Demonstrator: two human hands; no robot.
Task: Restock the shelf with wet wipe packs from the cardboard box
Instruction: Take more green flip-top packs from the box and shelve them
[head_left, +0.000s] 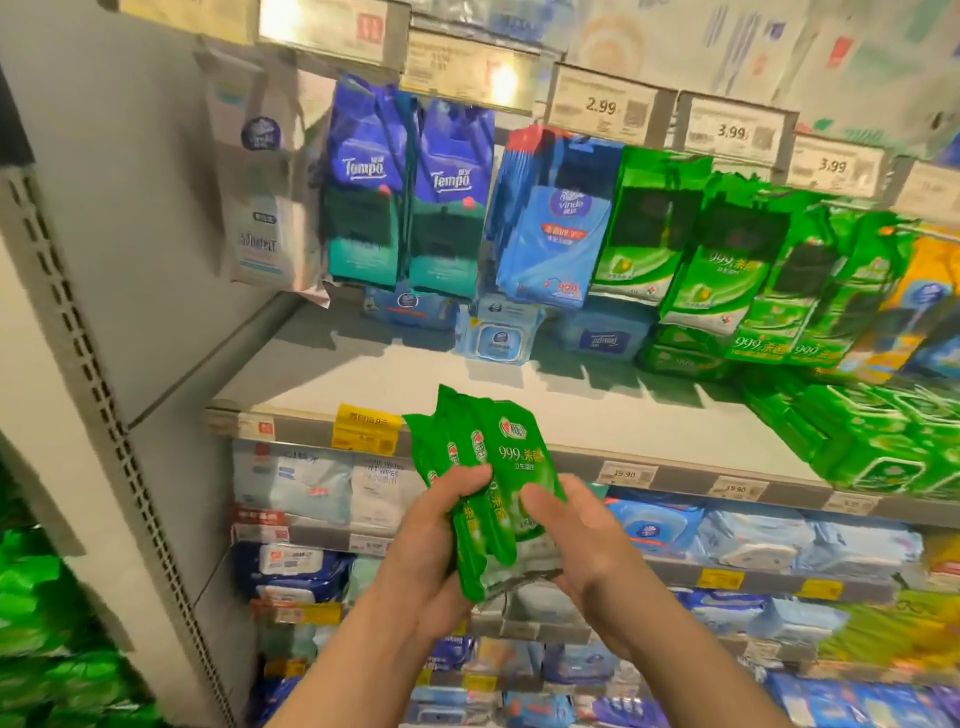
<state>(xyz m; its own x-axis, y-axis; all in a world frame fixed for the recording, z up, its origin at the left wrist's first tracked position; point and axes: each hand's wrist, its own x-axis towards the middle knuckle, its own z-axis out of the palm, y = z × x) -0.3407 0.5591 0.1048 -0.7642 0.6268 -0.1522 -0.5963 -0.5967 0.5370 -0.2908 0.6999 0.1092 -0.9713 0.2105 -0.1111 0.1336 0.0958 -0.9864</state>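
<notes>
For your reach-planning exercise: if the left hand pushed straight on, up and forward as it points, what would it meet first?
Probably the grey shelf's front edge, just beyond the left hand holding green plastic wipe packs; depth is unclear.

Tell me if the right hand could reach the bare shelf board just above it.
Probably yes. The right hand is close below the shelf board, whose front stretch is bare, but both it and the left hand hold the green wet wipe packs.

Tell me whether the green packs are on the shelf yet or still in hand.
In hand. Both the left hand and right hand grip the green packs in front of the shelf.
</notes>
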